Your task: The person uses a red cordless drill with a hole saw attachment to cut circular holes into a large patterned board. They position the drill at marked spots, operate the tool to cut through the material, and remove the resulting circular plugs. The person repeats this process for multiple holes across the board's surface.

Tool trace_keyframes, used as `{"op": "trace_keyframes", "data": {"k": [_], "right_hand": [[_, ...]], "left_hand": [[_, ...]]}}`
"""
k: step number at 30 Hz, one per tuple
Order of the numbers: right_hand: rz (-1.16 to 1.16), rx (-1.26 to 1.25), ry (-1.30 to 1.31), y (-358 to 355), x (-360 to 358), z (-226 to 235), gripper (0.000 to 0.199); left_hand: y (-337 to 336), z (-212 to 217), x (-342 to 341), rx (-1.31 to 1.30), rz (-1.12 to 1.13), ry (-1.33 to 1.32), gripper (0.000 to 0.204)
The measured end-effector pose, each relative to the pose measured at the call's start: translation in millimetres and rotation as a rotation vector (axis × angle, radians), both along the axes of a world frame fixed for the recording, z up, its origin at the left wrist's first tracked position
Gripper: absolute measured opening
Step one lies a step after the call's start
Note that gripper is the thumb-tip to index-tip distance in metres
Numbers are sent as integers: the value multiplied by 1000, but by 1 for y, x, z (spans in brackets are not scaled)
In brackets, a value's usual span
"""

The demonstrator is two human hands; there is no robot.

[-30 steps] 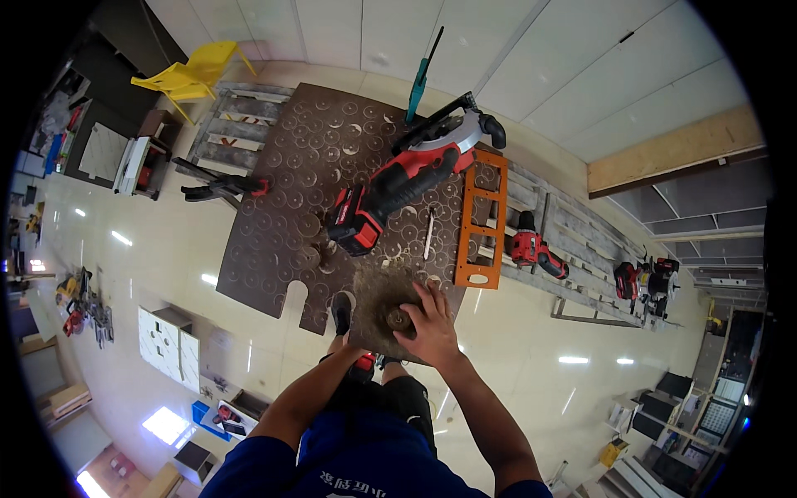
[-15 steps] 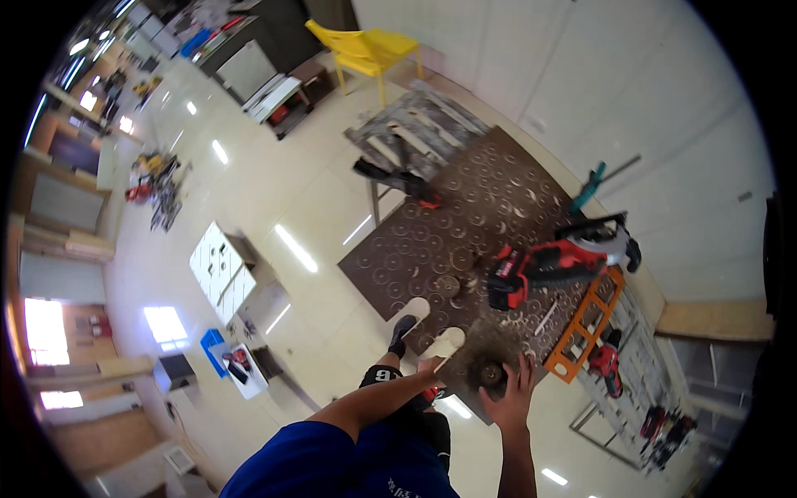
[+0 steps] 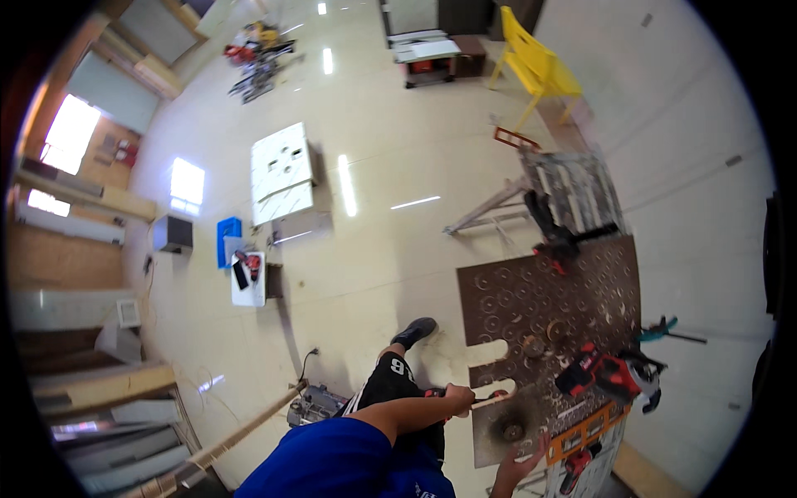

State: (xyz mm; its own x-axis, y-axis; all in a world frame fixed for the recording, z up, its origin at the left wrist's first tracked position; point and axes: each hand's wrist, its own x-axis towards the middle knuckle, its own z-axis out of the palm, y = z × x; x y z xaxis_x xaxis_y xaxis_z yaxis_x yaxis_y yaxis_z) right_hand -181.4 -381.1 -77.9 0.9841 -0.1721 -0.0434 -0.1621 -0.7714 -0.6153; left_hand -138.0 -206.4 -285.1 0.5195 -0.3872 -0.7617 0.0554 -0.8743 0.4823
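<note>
Down low, the left hand (image 3: 457, 400) has its grip closed on a red-handled tool (image 3: 490, 399) at the near edge of the brown board (image 3: 531, 290) on the surface. Just right of it a round cut piece (image 3: 511, 431) rests on the board, and the right hand (image 3: 519, 469), fingers spread with nothing in them, presses the board's near edge below that piece. Further right sits a red power saw (image 3: 610, 375) by an orange frame (image 3: 586, 432).

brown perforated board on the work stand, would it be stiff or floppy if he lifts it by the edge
Probably stiff: the brown perforated board lies flat and overhangs its stand without visible sag. Likely awkward rather than light, being wide and carrying a red power tool. The cut-out notches near the left hand may be weak spots.
</note>
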Motion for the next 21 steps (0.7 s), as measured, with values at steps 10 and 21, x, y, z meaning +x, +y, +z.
{"op": "trace_keyframes", "data": {"k": [10,21], "right_hand": [[-70,-268,4,-45,-60,-2,74],[-63,91,-21,-23,-13,-11,67]], "left_hand": [[-7,7,-11,-76,73,51,29],[13,-36,-3,-33,34,-35,23]]}}
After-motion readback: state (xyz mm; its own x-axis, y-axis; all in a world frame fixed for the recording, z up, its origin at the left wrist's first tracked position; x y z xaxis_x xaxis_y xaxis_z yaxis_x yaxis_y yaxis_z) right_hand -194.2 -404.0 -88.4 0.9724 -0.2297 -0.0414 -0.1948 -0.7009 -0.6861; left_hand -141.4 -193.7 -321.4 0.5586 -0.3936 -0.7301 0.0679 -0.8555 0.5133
